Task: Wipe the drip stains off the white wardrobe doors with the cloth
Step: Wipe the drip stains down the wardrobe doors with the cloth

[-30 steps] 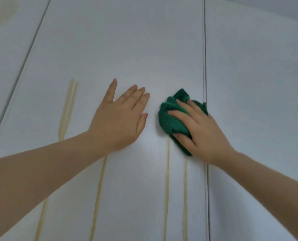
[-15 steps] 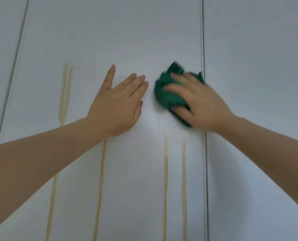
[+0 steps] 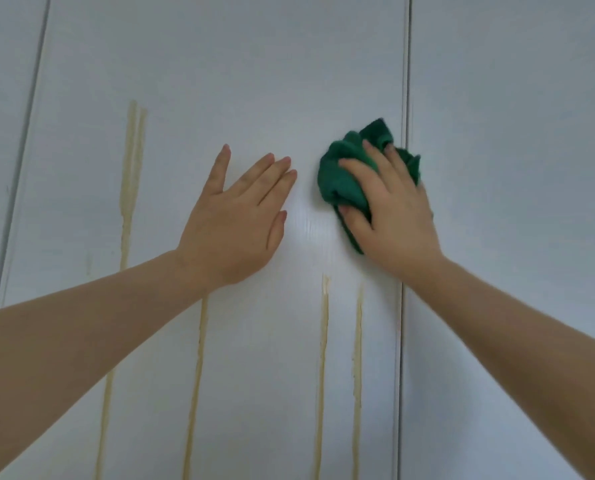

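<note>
Well, the right hand (image 3: 389, 216) presses a bunched green cloth (image 3: 341, 178) against the middle white wardrobe door (image 3: 254, 64), close to the seam at its right edge, with fingers and thumb curled into the folds. The left hand (image 3: 233, 230) lies flat on the same door just beside it, fingers straight. Yellowish drip stains (image 3: 324, 341) run down below both hands and further left

Part of cloth (image 3: 341, 181) under right hand (image 3: 393, 216), drip stains (image 3: 322, 375) cut off below
</note>
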